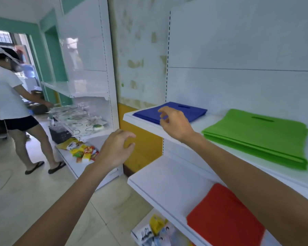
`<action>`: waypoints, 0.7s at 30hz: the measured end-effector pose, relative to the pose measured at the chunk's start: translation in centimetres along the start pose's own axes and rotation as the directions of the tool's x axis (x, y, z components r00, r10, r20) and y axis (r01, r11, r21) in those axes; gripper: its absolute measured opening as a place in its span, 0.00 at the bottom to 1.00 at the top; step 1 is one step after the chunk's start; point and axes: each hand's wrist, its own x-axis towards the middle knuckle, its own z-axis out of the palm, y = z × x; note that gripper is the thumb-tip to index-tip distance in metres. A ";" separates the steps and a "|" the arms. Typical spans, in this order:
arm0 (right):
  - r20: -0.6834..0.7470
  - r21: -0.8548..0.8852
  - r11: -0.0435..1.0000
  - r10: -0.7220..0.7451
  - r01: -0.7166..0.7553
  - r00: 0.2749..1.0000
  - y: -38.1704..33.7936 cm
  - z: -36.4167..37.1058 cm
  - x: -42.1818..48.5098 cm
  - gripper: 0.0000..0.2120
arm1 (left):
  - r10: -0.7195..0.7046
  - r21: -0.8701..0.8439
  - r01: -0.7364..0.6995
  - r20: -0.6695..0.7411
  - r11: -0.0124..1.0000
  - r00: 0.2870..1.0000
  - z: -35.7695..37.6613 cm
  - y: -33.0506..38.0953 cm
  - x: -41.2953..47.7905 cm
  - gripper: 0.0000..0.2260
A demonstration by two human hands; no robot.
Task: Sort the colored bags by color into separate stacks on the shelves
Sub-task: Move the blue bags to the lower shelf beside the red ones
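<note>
A stack of blue bags [187, 110] lies at the left end of the upper white shelf [142, 121]. To its right on the same shelf sits a thicker stack of green bags [260, 137]. A stack of red bags [222, 219] rests on the shelf below [167, 181], partly hidden by my right forearm. My right hand [174, 124] hovers over the near edge of the blue stack, fingers curled and apart, holding nothing. My left hand [116, 148] hangs in the air left of the shelf's end, fingers loosely spread and empty.
A person in a white shirt [5, 93] bends over another white shelf unit at the left. Snack packets [82, 151] lie on that unit's bottom shelf. Several packets [156, 231] sit low under the red stack. Tiled floor [43, 192] stretches between the units.
</note>
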 end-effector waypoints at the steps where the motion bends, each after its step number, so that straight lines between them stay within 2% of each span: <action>1: -0.015 0.008 1.000 0.000 0.000 1.000 0.3 0.4 1.7 0.17 | -0.004 -0.002 0.004 -0.003 1.000 1.000 0.0 -0.8 1.3 0.11; 5: -0.040 0.040 0.999 0.021 -0.019 0.999 1.2 2.3 7.6 0.16 | -0.010 -0.001 0.010 0.019 1.000 1.000 -0.2 -4.0 6.7 0.10; 8: -0.040 0.048 0.998 0.037 -0.035 0.999 2.2 3.7 10.7 0.15 | -0.011 -0.051 0.010 -0.018 0.999 1.000 0.2 -5.9 10.6 0.09; 13: -0.073 -0.028 0.989 0.144 -0.146 0.987 6.1 3.5 13.0 0.14 | 0.050 -0.137 -0.037 0.086 0.990 0.995 3.5 -7.6 16.0 0.09; 17: -0.203 -0.097 0.953 0.264 -0.287 0.943 10.2 2.2 14.0 0.14 | 0.123 -0.211 -0.088 0.160 0.974 0.979 6.7 -9.3 22.0 0.10; 21: -0.325 -0.149 0.876 0.394 -0.458 0.859 13.5 1.4 14.7 0.13 | 0.143 -0.280 -0.079 0.215 0.957 0.966 9.5 -10.9 28.2 0.10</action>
